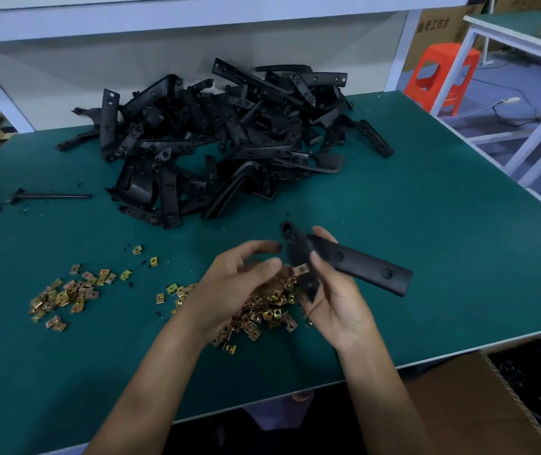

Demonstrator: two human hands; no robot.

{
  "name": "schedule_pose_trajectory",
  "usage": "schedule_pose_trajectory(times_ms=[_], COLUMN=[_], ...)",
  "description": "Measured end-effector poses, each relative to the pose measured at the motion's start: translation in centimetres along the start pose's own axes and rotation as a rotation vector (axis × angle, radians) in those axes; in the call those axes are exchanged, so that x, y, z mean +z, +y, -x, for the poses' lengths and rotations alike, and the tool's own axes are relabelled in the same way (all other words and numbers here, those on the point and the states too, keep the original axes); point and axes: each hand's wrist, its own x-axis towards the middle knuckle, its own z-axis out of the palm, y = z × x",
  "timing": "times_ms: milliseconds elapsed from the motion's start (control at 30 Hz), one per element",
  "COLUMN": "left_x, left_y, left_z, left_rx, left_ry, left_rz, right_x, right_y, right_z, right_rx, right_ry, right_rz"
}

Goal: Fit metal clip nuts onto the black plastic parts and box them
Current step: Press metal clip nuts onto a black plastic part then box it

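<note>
R hand [335,300] grips black plastic part [361,262] above loose clip nuts [262,315]; one clip nut [300,269] at its tab. L hand [239,284] curled beside it, pinching or not I can't tell. Parts pile [229,133] big, cardboard box [479,405] contents hidden: I judge most work left.

Green-topped workbench [426,241]: heap of black plastic parts [223,139] at back, clip nuts [65,295] scattered near front.

A workbench topped with a green mat [426,224] stands under a white shelf [197,11], backed by a pale panel [164,60]. To the right, an orange plastic stool [443,77] sits on a grey floor [525,83] beside a second white-framed, green-topped table [518,31]. Behind the stool stands a printed cardboard carton [440,31].
</note>
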Motion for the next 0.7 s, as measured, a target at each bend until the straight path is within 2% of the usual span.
schedule_pose_trajectory(times_ms=[67, 100, 133, 200, 467, 600, 700], left_x=[-0.9, -1.1, -1.2, -0.9, -0.2, -0.9, -1.2], left_y=[-0.7, -1.1, -1.5, -2.4, -3.1, -2.6, -1.8], left_z=[-1.0, -1.3, -1.6, -1.7, -2.9, -2.5, -1.9], left_rx=[0.087, 0.118, 0.125, 0.091, 0.188, 0.236, 0.207], left_ry=[0.192, 0.232, 0.212, 0.14, 0.223, 0.295, 0.346], left_rz=[-0.495, -0.732, -0.884, -1.005, -1.062, -0.92, -0.748], right_x=[-0.5, -0.7, -0.9, -0.8, -0.1, 0.5, 0.7], right_y=[-0.6, -0.8, -1.0, -0.9, -0.7, -0.7, -0.7], right_z=[-0.1, -0.1, -0.1, -0.2, -0.1, 0.1, 0.2], right_rx=[-0.039, -0.057, -0.067, -0.062, -0.003, -0.003, -0.001], right_ry=[0.09, 0.116, 0.13, 0.133, 0.142, 0.143, 0.148], right_rz=[-0.143, -0.198, -0.229, -0.236, -0.229, -0.19, -0.164])
